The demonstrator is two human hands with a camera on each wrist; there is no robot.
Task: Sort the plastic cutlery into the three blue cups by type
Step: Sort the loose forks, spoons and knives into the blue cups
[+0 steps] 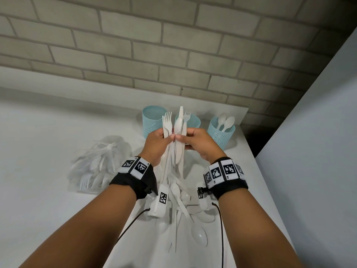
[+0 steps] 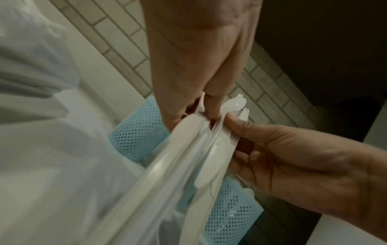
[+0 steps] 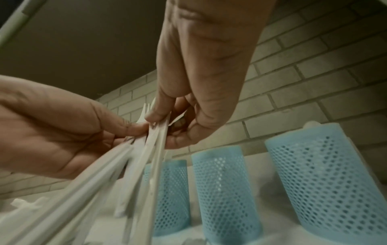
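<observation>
Both hands hold one upright bundle of white plastic cutlery (image 1: pixel 174 132) above the table, in front of three blue mesh cups. My left hand (image 1: pixel 168 137) grips the side with the forks (image 1: pixel 167 120). My right hand (image 1: pixel 181 139) pinches the side with a spoon (image 1: pixel 178 123) and knives. The left cup (image 1: pixel 152 120) looks empty. The middle cup (image 1: pixel 194 120) is partly hidden behind the bundle. The right cup (image 1: pixel 220 134) holds spoons (image 1: pixel 226 121). The wrist views show the same bundle (image 2: pixel 188 157) (image 3: pixel 146 149) held between both hands.
Loose white cutlery (image 1: pixel 183 202) lies on the white table (image 1: pixel 48 190) beneath my wrists. A clear bag of more cutlery (image 1: pixel 98 163) sits to the left. A brick wall (image 1: pixel 173 45) stands behind the cups, and the table's edge (image 1: pixel 257 171) runs along the right.
</observation>
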